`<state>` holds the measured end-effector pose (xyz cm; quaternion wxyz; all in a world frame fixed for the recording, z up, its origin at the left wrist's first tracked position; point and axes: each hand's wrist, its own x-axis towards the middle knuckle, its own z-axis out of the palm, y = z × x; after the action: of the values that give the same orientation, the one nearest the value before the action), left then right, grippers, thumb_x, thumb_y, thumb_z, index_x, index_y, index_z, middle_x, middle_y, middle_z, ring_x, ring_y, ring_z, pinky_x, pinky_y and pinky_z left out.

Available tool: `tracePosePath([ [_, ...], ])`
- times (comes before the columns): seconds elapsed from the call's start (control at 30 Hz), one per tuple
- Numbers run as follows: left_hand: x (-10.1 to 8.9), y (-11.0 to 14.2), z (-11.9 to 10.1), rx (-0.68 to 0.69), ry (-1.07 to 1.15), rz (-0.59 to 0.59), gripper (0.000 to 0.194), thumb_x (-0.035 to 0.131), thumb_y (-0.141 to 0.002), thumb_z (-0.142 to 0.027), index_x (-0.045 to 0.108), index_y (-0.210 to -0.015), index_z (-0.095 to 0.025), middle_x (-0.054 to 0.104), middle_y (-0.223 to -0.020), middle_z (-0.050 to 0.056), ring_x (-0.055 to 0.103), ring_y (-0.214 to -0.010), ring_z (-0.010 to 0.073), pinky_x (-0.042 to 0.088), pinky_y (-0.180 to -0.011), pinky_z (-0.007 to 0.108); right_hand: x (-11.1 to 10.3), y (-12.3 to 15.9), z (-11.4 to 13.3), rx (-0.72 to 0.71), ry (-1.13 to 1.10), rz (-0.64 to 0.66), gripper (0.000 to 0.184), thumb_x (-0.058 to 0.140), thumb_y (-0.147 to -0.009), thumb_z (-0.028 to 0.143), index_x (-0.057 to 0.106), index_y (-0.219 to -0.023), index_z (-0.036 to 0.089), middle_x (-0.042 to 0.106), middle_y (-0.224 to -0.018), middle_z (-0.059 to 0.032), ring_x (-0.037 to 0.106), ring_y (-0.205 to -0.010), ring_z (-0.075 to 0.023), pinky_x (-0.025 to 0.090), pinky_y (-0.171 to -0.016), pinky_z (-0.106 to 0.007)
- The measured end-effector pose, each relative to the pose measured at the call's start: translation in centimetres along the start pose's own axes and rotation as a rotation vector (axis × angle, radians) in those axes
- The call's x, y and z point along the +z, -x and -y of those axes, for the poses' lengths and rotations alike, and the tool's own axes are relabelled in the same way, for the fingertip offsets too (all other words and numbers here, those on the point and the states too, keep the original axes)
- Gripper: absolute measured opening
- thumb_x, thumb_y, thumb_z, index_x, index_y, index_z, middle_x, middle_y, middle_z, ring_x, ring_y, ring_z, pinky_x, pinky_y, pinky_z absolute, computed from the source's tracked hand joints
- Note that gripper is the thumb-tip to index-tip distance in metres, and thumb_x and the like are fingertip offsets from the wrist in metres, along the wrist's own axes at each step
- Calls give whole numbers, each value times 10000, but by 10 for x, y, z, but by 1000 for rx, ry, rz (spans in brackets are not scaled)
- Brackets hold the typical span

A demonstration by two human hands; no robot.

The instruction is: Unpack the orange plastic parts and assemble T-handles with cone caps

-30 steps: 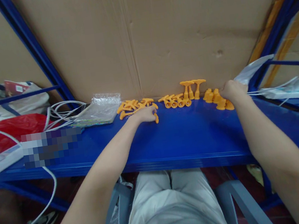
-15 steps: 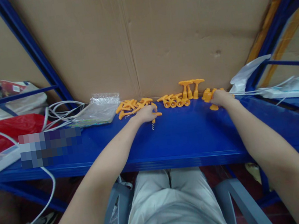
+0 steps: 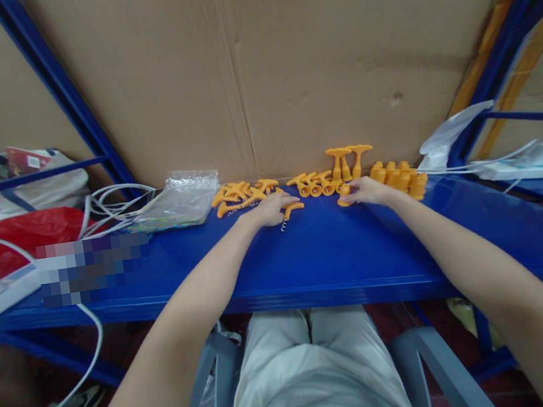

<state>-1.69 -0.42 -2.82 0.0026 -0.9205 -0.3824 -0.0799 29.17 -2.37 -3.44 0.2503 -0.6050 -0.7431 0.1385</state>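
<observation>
On a blue shelf [image 3: 328, 249], small orange plastic parts lie along the back edge. My left hand [image 3: 272, 207] pinches an orange T-handled corkscrew [image 3: 292, 210] with a small metal spiral below it. My right hand [image 3: 368, 190] grips an orange cap piece [image 3: 344, 196] by its fingertips. Loose T-handles [image 3: 242, 194] lie left of my left hand. A row of assembled pieces [image 3: 322, 184] sits between the hands, with two standing upright [image 3: 349, 159]. Orange caps [image 3: 402, 178] are heaped right of my right hand.
A cardboard sheet [image 3: 282, 60] backs the shelf. A clear plastic bag [image 3: 182, 196] and white cables [image 3: 110, 202] lie at left, beside a red bag [image 3: 17, 232]. White plastic [image 3: 448, 131] and a power strip [image 3: 523, 165] sit at right. My knees are under the shelf on a grey chair.
My right hand moved left from the cap pile toward the middle, carrying one cap. My left hand lifted a corkscrew out of the handle pile and shifted slightly right.
</observation>
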Motion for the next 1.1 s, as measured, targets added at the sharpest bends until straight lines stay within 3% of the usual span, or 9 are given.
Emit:
tracePosePath([
  [0.1, 2, -1, -2, 41, 16, 59, 657, 511, -805, -50, 606, -1418, -269, 525, -1540, 57, 475, -1416, 240, 357, -1189, 376, 4, -2, 1, -34, 15, 2, 220, 744, -741, 398, 717, -735, 179, 713, -706, -7, 653, -692, -184, 531, -673, -288],
  [0.27, 7, -5, -2, 69, 7, 74, 527, 495, -846, -98, 667, -1329, -217, 659, -1386, 57, 609, -1253, 199, 457, -1070, 285, 10, 0, 9, -104, 76, 3, 209, 738, -758, 401, 735, -801, 196, 729, -760, -6, 675, -746, -203, 532, -694, -300],
  [0.47, -4, -1, -11, -34, -3, 41, 405, 529, -852, -185, 732, -1201, -160, 731, -1194, 85, 663, -1142, 225, 491, -1003, 281, 12, 4, 22, -145, 291, -82, 130, 711, -772, 282, 697, -847, 178, 740, -845, -51, 679, -767, -207, 518, -704, -290],
  [0.63, -12, 4, -20, -177, 73, 106, 353, 548, -866, -277, 718, -1147, -147, 744, -902, 47, 702, -845, 195, 528, -798, 257, 13, 7, 32, -169, 351, -96, 265, 689, -760, 175, 711, -1023, 150, 762, -1041, -112, 713, -935, -248, 535, -834, -312],
  [0.9, -8, 3, -18, -183, 74, 16, 226, 604, -790, -248, 726, -967, -180, 712, -807, 25, 683, -783, 192, 504, -728, 249, 11, 10, 36, -173, 329, -32, 399, 668, -776, 170, 737, -1169, 185, 770, -1118, -82, 730, -1001, -274, 563, -889, -349],
  [1.0, -8, 2, -18, -180, 52, -15, 215, 618, -776, -241, 731, -947, -176, 724, -843, 40, 686, -821, 203, 500, -744, 254, 10, 9, 33, -157, 339, -13, 453, 713, -756, 172, 730, -1208, 165, 753, -1179, -116, 720, -1052, -307, 554, -934, -377],
  [1.1, -9, 2, -18, -211, 51, -23, 213, 620, -783, -259, 733, -939, -168, 734, -861, 56, 687, -827, 215, 494, -743, 268, 9, 8, 30, -174, 352, 13, 393, 708, -761, 146, 750, -1151, 167, 764, -1135, -122, 719, -1045, -312, 551, -936, -378],
])
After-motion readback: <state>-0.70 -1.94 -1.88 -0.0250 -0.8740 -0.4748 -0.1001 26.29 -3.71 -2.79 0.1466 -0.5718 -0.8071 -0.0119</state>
